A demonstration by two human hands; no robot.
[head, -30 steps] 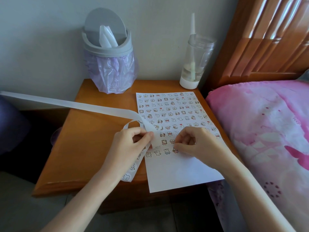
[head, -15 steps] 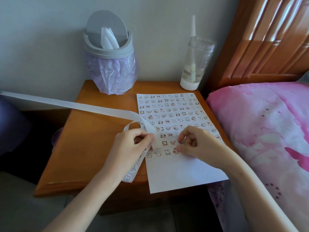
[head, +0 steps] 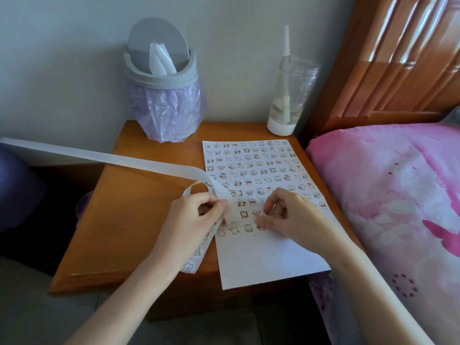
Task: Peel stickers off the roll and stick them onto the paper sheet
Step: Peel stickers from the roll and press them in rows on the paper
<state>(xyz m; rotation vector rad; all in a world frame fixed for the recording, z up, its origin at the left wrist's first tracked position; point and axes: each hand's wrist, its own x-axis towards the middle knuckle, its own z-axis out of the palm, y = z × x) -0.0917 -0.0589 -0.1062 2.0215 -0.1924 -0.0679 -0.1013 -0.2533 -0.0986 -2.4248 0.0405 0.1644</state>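
The sticker strip (head: 119,159) runs in from the left edge as a long white band, crosses the nightstand (head: 134,215) and curls into a small loop beside the paper sheet (head: 263,260). The left hand (head: 191,220) pinches the strip between thumb and fingers, right at the sheet's left edge; a short length printed with cartoon figures hangs below that hand, over the front of the nightstand.

The sheet lies flat on the right half of the nightstand, its near edge jutting past the front. Rows of small stickers (head: 249,170) cover its upper part, while the lower part is bare white. The right hand (head: 291,215) rests on the sheet at the lowest rows with its fingers curled and thumb tip down on the paper — whether a sticker sits between thumb and forefinger I cannot tell.

At the back of the nightstand stand a grey swing-lid bin (head: 161,78) lined with a lilac bag and, well apart to the right, a clear bottle (head: 291,95) with a white base. A pink bedcover (head: 388,195) lies just beside the nightstand, under a wooden headboard (head: 398,58).
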